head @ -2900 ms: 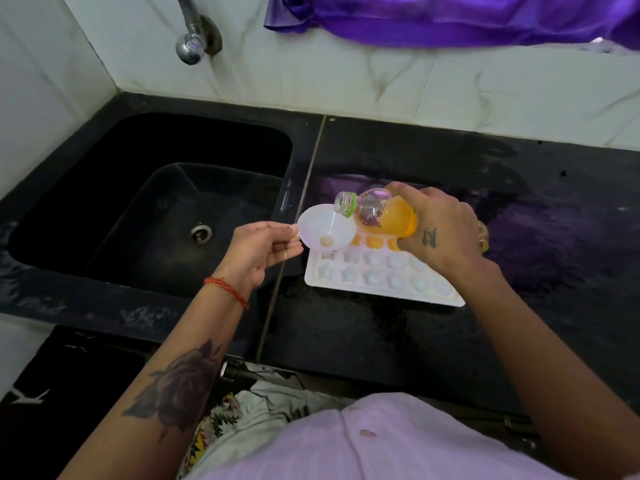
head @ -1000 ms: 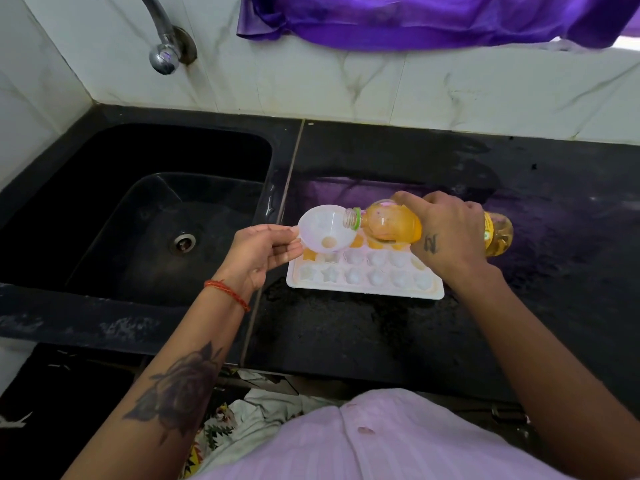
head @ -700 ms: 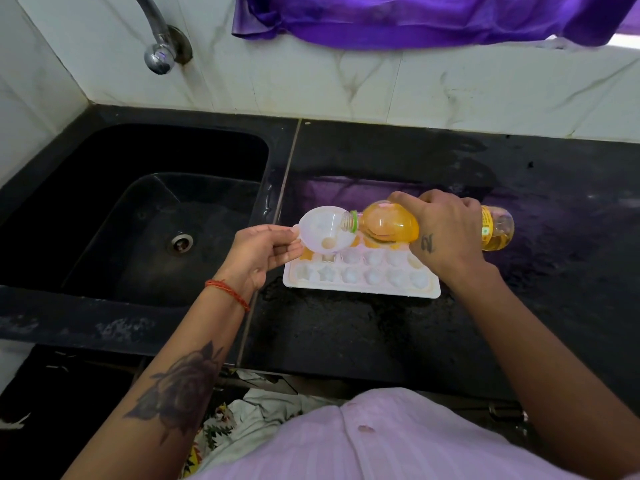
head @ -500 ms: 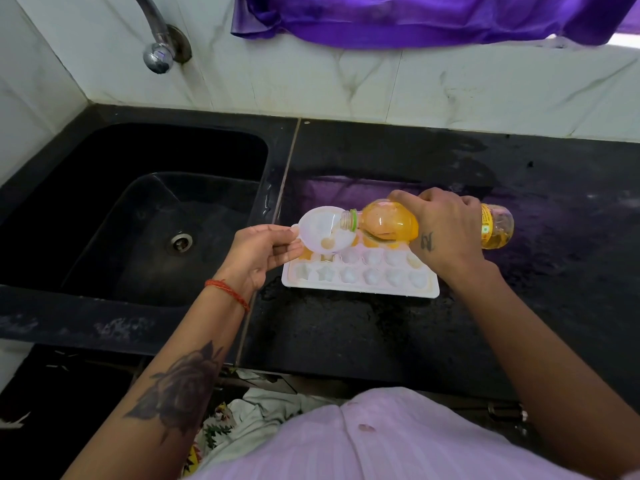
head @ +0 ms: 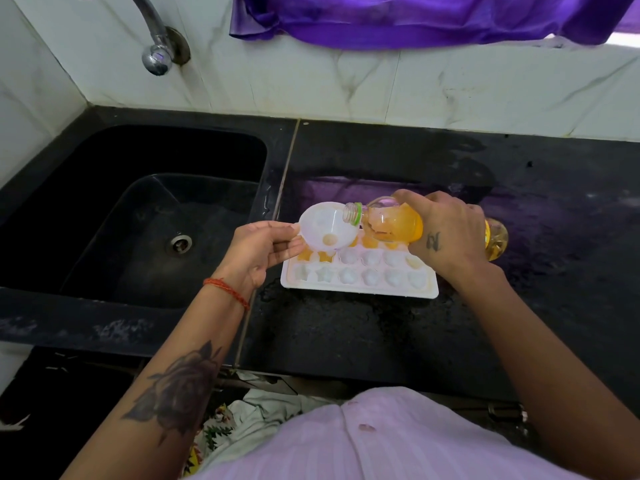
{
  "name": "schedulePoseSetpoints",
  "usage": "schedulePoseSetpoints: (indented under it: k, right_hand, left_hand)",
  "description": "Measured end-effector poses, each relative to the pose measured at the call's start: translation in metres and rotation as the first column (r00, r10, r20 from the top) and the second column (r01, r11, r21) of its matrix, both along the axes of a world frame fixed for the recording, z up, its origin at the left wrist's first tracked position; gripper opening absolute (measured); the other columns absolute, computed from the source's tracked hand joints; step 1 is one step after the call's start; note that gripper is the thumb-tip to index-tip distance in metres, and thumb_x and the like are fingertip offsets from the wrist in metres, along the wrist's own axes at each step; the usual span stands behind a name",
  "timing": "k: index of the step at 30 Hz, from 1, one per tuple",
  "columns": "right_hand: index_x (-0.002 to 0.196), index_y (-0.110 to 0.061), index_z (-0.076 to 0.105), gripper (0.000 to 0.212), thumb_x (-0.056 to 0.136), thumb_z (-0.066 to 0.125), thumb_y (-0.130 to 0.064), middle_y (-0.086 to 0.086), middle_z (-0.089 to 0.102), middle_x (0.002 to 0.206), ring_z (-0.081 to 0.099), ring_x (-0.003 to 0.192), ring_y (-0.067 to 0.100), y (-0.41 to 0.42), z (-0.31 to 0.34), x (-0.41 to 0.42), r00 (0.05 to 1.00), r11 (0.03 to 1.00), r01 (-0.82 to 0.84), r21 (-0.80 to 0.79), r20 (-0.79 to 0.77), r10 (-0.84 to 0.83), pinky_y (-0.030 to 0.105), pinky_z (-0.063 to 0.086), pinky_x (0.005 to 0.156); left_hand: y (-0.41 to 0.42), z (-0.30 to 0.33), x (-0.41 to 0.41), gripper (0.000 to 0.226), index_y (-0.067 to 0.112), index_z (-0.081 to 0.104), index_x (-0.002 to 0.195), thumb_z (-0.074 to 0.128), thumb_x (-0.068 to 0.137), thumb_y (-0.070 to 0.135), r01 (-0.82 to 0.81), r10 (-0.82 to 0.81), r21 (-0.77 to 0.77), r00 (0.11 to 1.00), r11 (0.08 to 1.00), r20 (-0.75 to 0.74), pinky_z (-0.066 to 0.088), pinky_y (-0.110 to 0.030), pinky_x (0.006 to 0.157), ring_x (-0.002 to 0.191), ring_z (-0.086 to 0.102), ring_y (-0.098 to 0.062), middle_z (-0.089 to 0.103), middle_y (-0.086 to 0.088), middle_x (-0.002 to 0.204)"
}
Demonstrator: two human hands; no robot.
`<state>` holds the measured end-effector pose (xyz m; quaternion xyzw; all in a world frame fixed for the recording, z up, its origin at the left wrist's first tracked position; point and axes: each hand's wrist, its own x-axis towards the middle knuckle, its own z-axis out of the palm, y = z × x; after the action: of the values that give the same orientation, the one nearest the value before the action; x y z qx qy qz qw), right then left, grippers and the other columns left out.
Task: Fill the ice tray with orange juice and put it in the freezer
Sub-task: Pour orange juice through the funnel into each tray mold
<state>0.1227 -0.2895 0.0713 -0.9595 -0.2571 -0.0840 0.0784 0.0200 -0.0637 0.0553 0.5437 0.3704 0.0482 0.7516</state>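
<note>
Two hands are seen above a black stone counter (head: pixel 381 341). A white funnel (head: pixel 325 230) is pinched at its rim by the left hand (head: pixel 259 252), with the thumb and fingers closed together on the edge, and it is held over the far left part of the ice tray (head: pixel 358 282). A bottle of orange juice (head: pixel 398 223) is gripped around its middle by the right hand (head: pixel 446 233), the fingers being curled over the body. The bottle is laid almost flat, and its open neck with a green ring is placed over the bowl of the funnel. A little juice is seen at the bottom hole of the funnel.

The white tray is lying flat on the counter, just beside the seam that separates the counter from the black sink (head: pixel 149 216), closer to the near edge than to the wall. Orange liquid is visible in several cells of the far row and at the left end of the middle row; the near row looks white. Some far cells are hidden by the bottle and the hand.

A metal tap (head: pixel 157 57) is fixed on the marble wall above the sink, and a purple cloth (head: pixel 415 19) is hung along the top.
</note>
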Motion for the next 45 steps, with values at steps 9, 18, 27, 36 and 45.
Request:
schedulePoseSetpoints:
  k: [9, 18, 27, 36, 45]
  right_hand:
    - [0.128, -0.039, 0.043, 0.064, 0.076, 0.070, -0.014, 0.007, 0.060, 0.108, 0.054, 0.100, 0.030, -0.017, 0.001, 0.000, 0.998, 0.998, 0.053, -0.034, 0.019, -0.053, 0.042, 0.035, 0.084]
    - [0.130, -0.038, 0.043, 0.060, 0.079, 0.071, -0.020, 0.008, 0.060, 0.110, 0.053, 0.104, 0.029, -0.023, -0.001, 0.000, 0.996, 0.996, 0.063, -0.069, 0.068, -0.058, 0.043, 0.035, 0.090]
    - [0.130, -0.038, 0.043, 0.061, 0.079, 0.071, -0.022, 0.008, 0.059, 0.111, 0.053, 0.106, 0.029, -0.023, 0.000, 0.001, 0.996, 0.996, 0.054, -0.069, 0.068, -0.050, 0.042, 0.034, 0.090]
    - [0.128, -0.040, 0.043, 0.061, 0.077, 0.072, -0.023, 0.006, 0.060, 0.107, 0.055, 0.100, 0.029, -0.026, 0.000, 0.002, 0.997, 0.997, 0.076, -0.010, 0.013, -0.076, 0.041, 0.035, 0.083]
    - [0.129, -0.037, 0.045, 0.057, 0.079, 0.069, -0.021, 0.009, 0.060, 0.108, 0.054, 0.103, 0.031, -0.043, 0.004, -0.002, 0.994, 0.994, 0.110, 0.012, 0.008, -0.110, 0.043, 0.035, 0.085]
  left_hand:
    - [-0.014, 0.001, 0.011, 0.005, 0.000, 0.066, 0.079, 0.064, 0.081, -0.003, 0.077, -0.076, -0.022, 0.997, 0.997, 0.012, 0.054, -0.018, 0.049, 0.053, 0.070, -0.014, 0.071, -0.008, 0.057]
    - [-0.021, -0.001, 0.015, 0.006, 0.000, 0.066, 0.076, 0.064, 0.081, -0.004, 0.084, -0.084, -0.003, 0.996, 0.996, -0.014, 0.054, -0.019, 0.048, 0.052, 0.070, -0.014, 0.071, -0.006, 0.057]
    - [-0.020, -0.002, 0.015, 0.007, 0.000, 0.066, 0.076, 0.063, 0.081, -0.005, 0.074, -0.074, -0.007, 0.997, 0.997, -0.014, 0.054, -0.019, 0.048, 0.053, 0.070, -0.016, 0.071, -0.008, 0.058]
    - [-0.020, -0.002, 0.017, 0.007, 0.002, 0.067, 0.076, 0.065, 0.080, -0.003, 0.074, -0.074, -0.007, 0.997, 0.997, -0.014, 0.054, -0.019, 0.048, 0.055, 0.071, -0.016, 0.072, -0.008, 0.059]
    - [-0.034, -0.004, 0.027, 0.004, 0.002, 0.067, 0.078, 0.065, 0.080, -0.001, 0.138, -0.138, -0.012, 0.990, 0.990, 0.019, 0.054, -0.019, 0.050, 0.056, 0.071, -0.015, 0.072, -0.008, 0.060]
